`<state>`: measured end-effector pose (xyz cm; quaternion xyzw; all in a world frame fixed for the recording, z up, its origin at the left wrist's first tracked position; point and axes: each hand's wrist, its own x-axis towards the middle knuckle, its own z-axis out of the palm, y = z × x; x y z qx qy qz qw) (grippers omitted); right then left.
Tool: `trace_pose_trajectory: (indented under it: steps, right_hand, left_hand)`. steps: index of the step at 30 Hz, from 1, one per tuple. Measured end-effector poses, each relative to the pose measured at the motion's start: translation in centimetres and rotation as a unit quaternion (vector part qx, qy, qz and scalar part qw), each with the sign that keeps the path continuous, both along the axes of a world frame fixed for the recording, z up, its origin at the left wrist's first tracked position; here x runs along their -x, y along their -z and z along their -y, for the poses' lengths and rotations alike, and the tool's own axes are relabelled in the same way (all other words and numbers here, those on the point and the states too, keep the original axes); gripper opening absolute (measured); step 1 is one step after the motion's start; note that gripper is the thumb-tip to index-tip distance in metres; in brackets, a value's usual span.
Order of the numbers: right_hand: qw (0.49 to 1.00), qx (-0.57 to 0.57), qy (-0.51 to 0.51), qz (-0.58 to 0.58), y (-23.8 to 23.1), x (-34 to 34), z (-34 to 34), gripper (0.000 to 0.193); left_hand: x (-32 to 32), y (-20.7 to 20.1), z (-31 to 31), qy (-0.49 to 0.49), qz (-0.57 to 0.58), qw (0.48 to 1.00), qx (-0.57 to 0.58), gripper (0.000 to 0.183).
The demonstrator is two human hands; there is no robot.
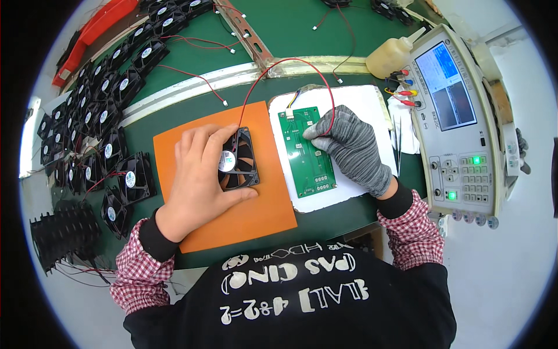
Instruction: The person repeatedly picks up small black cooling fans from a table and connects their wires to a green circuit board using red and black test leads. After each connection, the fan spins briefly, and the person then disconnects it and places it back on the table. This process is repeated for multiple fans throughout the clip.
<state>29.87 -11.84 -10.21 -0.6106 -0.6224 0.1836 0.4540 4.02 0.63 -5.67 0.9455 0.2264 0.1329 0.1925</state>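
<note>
My bare left hand [200, 168] grips a black square cooling fan [239, 160] with a round white label, resting on an orange mat [273, 209]. From the fan's top corner a red wire [293, 60] arches over to my right hand [349, 148], which wears a grey striped glove. The gloved fingertips pinch the wire's end over a green circuit board [302, 168]; the tip itself is hidden by the fingers. Beneath the board lies a white pad [354, 96]. A plug with thin coloured wires sits at the board's upper left.
Many black fans [104, 116] crowd the left side, some stacked [64, 232] near the lower left. A test instrument [459, 128] with a lit screen stands at right, beside a yellowish squeeze bottle [389, 56]. Tweezers [397, 139] lie between pad and instrument. A raised rail [192, 87] crosses behind.
</note>
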Motion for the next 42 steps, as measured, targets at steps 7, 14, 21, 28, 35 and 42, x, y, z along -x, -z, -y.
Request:
trace_pose_trajectory:
  steps: [7, 14, 21, 28, 35, 42]
  right_hand:
    - [0.991, -0.065, -0.028, 0.116, 0.1, -0.1, -0.2, 0.024]
    - [0.998, -0.033, -0.004, 0.057, 0.2, -0.5, -0.2, 0.021]
    - [0.997, -0.031, -0.025, 0.066, 0.2, -0.5, -0.6, 0.019]
    - [0.993, -0.038, -0.01, 0.115, 1.0, -1.1, 0.2, 0.02]
    - [0.99, -0.091, 0.082, -0.076, -0.4, -0.2, 0.2, 0.024]
    - [0.986, -0.15, 0.073, -0.019, -0.5, -0.6, 0.7, 0.04]
  left_hand:
    - [0.2, 0.5, 0.2, 0.007, 0.036, 0.999, -0.029, 0.096]
    - [2.8, -4.3, 2.6, 0.104, 0.265, 0.894, -0.347, 0.072]
    - [4.0, -7.5, 3.6, 0.167, 0.298, 0.931, 0.128, 0.067]
    - [-4.1, -7.6, -1.4, 0.239, 0.247, 0.904, -0.256, 0.08]
    - [-6.0, -0.2, -22.4, -0.259, 0.008, 0.912, -0.317, 0.083]
    - [-3.3, -1.1, -22.0, -0.181, 0.039, 0.919, -0.348, 0.068]
